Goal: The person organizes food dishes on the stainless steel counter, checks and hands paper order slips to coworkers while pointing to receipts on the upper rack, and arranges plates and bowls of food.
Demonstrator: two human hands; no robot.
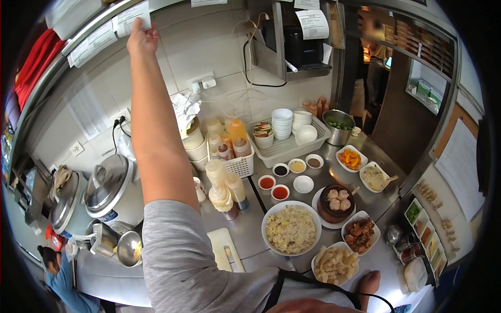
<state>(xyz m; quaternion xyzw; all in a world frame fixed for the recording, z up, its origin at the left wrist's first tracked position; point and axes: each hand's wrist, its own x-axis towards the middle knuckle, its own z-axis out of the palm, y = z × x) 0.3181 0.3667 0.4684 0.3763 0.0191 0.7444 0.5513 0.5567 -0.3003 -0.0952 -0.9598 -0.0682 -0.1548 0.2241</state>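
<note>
My left hand point(143, 39) reaches up to the rail at the top left, its fingers pressed on a paper ticket point(133, 19) that hangs beside another ticket point(94, 44). Low on the right, my right hand point(370, 282) rests curled by the counter's front edge, near a dish of pale fried food point(336, 263); what it holds, if anything, is hidden. Around that dish stand a large bowl of fried rice point(291, 229), a dish of browned meat pieces point(361, 233) and a steamer with dumplings point(338, 200).
Sauce bottles point(222, 185), small sauce bowls point(280, 192), a crate of stacked bowls point(282, 124) and a pot of greens point(339, 125) stand on the steel counter. Two lidded cookers point(112, 185) are at left. A person in blue point(68, 279) is at lower left.
</note>
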